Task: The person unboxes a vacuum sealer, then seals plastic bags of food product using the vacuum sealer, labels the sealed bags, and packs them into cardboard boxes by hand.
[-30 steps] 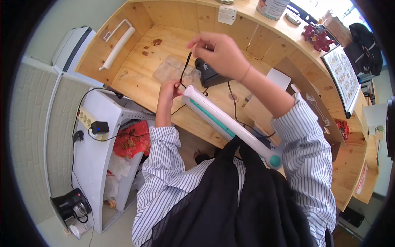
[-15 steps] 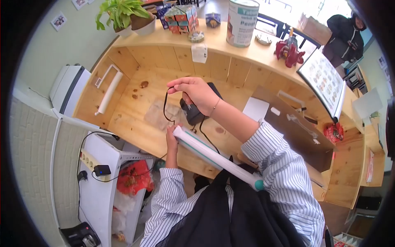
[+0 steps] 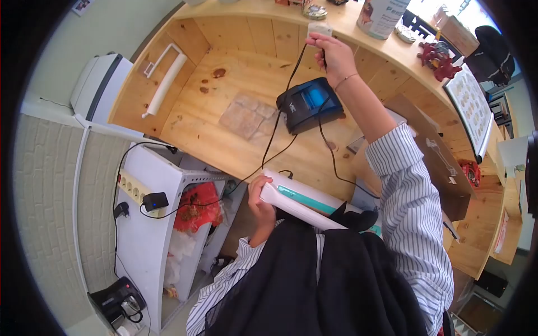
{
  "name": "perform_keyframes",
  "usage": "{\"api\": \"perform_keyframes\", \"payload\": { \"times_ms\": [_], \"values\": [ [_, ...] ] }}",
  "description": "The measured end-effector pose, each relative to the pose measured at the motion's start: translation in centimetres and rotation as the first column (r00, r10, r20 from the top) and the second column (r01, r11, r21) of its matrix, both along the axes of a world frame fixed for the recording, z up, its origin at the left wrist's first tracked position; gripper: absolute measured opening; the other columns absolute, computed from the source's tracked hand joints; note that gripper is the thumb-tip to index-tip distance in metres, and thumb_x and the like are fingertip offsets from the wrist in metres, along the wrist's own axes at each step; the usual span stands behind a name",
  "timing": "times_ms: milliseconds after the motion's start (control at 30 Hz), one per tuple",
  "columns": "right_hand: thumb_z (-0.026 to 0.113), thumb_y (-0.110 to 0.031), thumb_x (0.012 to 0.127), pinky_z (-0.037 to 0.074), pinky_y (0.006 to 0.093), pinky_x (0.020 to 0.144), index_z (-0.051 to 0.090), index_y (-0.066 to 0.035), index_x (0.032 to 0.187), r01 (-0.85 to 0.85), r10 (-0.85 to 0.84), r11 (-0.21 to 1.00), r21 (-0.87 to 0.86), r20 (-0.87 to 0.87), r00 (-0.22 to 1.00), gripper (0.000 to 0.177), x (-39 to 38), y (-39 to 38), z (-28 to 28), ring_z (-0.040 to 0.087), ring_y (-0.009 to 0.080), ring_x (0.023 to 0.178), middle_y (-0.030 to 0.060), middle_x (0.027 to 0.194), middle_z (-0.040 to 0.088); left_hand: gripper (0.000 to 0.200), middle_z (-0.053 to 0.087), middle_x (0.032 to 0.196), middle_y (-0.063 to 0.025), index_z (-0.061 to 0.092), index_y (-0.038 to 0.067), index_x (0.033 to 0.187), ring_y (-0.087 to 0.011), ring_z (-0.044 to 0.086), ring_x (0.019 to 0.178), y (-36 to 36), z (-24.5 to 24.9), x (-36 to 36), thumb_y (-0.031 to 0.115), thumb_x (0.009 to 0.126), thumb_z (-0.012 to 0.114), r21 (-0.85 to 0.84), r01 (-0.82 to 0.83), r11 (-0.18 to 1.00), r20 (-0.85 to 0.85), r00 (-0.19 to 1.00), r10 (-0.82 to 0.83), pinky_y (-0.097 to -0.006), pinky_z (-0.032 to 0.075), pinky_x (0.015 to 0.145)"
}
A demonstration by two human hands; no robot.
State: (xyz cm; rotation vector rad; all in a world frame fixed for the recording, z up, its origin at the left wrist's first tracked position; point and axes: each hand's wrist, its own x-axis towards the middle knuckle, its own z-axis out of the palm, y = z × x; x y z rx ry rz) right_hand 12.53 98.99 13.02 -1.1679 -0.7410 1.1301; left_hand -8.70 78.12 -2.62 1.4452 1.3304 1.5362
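Note:
My right hand [image 3: 333,56] is raised near the back wall of the wooden desk, its fingers pinched on a black cable [image 3: 287,89] that runs down to the white device. My left hand [image 3: 261,203] grips the left end of a long white device with a teal stripe [image 3: 305,200], held against my body at the desk's front edge. Between the hands sits a black and blue box-shaped machine [image 3: 310,105] on the desk surface, with a cable lying to its right. Left of it lies a clear plastic packet [image 3: 246,116].
A white shelf [image 3: 148,185] with a power strip [image 3: 134,190] stands at the left. A cardboard box [image 3: 448,187] is at the right. On the upper ledge are a large can [image 3: 383,17], red flowers [image 3: 438,60] and a menu board [image 3: 472,112]. A person in black [image 3: 490,56] is beyond.
My right hand has moved up and right, pulling the cable into a longer, straighter line. The black and blue machine is now uncovered. The view has shifted, and the white device lies closer to my body.

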Motion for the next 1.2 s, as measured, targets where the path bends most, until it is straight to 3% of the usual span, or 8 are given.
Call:
{"api": "perform_keyframes", "payload": {
  "times_ms": [367, 467, 633, 733, 867, 933, 967, 1200],
  "values": [
    [0.041, -0.005, 0.084, 0.047, 0.0232, 0.064, 0.056, 0.0, 0.099, 0.204, -0.193, 0.961, 0.184, -0.076, 0.978, 0.022, 1.6, 1.0, -3.3, 0.058, 0.0133, 0.08, 0.0078, 0.089, 0.06, 0.089, 0.055, 0.074, -0.0157, 0.055, -0.002, 0.073, -0.0319, 0.05, 0.081, -0.7, -2.6, -1.3, 0.069, 0.074, 0.002, 0.285, 0.047, 0.957, 0.013, 0.999, -0.053, -0.0415, 0.038, 0.079],
    [0.046, -0.006, 0.08, 0.047, 0.0232, 0.066, 0.058, -0.001, 0.097, -0.168, 0.163, 0.986, 0.0, 0.244, 0.956, 0.022, -0.9, -0.7, -5.7, 0.058, 0.0109, 0.078, 0.007, 0.083, 0.061, 0.089, 0.055, 0.071, -0.0149, 0.056, -0.001, 0.071, -0.0315, 0.05, 0.078, -1.0, -2.4, -1.5, 0.071, 0.072, 0.003, 0.319, 0.067, 0.945, 0.005, 0.997, -0.072, -0.0418, 0.038, 0.077],
    [0.05, -0.01, 0.073, 0.046, 0.032, 0.072, 0.059, -0.005, 0.097, -0.534, 0.577, 0.716, -0.449, 0.812, 0.091, 0.026, -7.0, -6.9, -13.0, 0.059, 0.0237, 0.082, 0.0154, 0.087, 0.061, 0.087, 0.055, 0.07, -0.014, 0.056, -0.001, 0.071, -0.0305, 0.049, 0.076, -1.8, 0.1, -1.9, 0.071, 0.072, 0.007, 0.254, 0.132, 0.958, -0.107, 0.988, -0.108, -0.0417, 0.038, 0.076],
    [0.051, -0.009, 0.072, 0.045, 0.0349, 0.076, 0.06, -0.006, 0.097, -0.361, 0.596, 0.745, -0.562, 0.803, -0.019, 0.027, -7.4, -6.3, -12.4, 0.057, 0.0283, 0.086, 0.0172, 0.09, 0.059, 0.085, 0.055, 0.07, -0.0136, 0.056, 0.0, 0.071, -0.0301, 0.049, 0.077, -2.0, 0.5, -2.2, 0.071, 0.072, 0.009, 0.231, 0.164, 0.959, -0.163, 0.978, -0.128, -0.0414, 0.038, 0.076],
    [0.053, -0.009, 0.073, 0.045, 0.0228, 0.065, 0.062, -0.005, 0.092, -0.119, -0.02, 0.986, 0.114, 0.798, 0.602, 0.021, 0.0, -2.6, -6.0, 0.058, 0.0135, 0.075, 0.0047, 0.082, 0.063, 0.084, 0.054, 0.073, -0.0132, 0.056, 0.0, 0.074, -0.0293, 0.048, 0.08, -2.4, -0.8, -1.6, 0.071, 0.073, 0.011, 0.243, 0.036, 0.969, -0.021, 0.999, -0.032, -0.0413, 0.037, 0.077],
    [0.051, -0.004, 0.076, 0.037, 0.0174, 0.051, 0.062, -0.006, 0.093, 0.194, -0.237, 0.967, 0.165, 0.859, 0.454, 0.02, 6.0, -0.6, -2.8, 0.05, 0.0014, 0.063, -0.0017, 0.081, 0.062, 0.083, 0.054, 0.075, -0.0133, 0.056, 0.0, 0.076, -0.0291, 0.048, 0.08, -2.3, -1.5, -1.8, 0.07, 0.074, 0.012, 0.223, 0.035, 0.974, -0.029, 0.999, -0.03, -0.041, 0.037, 0.077],
    [0.055, -0.008, 0.076, 0.04, 0.018, 0.052, 0.063, -0.009, 0.09, 0.322, -0.393, 0.916, 0.237, 0.385, 0.835, 0.016, 5.9, -1.3, 0.3, 0.05, 0.0053, 0.062, -0.0018, 0.075, 0.058, 0.082, 0.054, 0.077, -0.0135, 0.056, 0.0, 0.078, -0.0289, 0.048, 0.08, -2.3, -1.5, -1.8, 0.069, 0.075, 0.013, 0.198, 0.04, 0.979, -0.036, 0.999, -0.033, -0.0406, 0.037, 0.077],
    [0.051, -0.006, 0.078, 0.03, 0.0142, 0.041, 0.052, -0.006, 0.109, 0.043, -0.249, 0.925, 0.377, 0.519, 0.818, 0.031, 4.6, -7.0, 9.3, 0.036, 0.0007, 0.047, -0.0001, 0.077, 0.06, 0.076, 0.052, 0.09, -0.0123, 0.054, -0.002, 0.089, -0.024, 0.049, 0.085, -0.1, -4.5, -1.6, 0.064, 0.08, 0.017, -0.129, 0.029, 0.991, 0.004, 1.0, -0.029, -0.0321, 0.037, 0.078]
  ]
}}
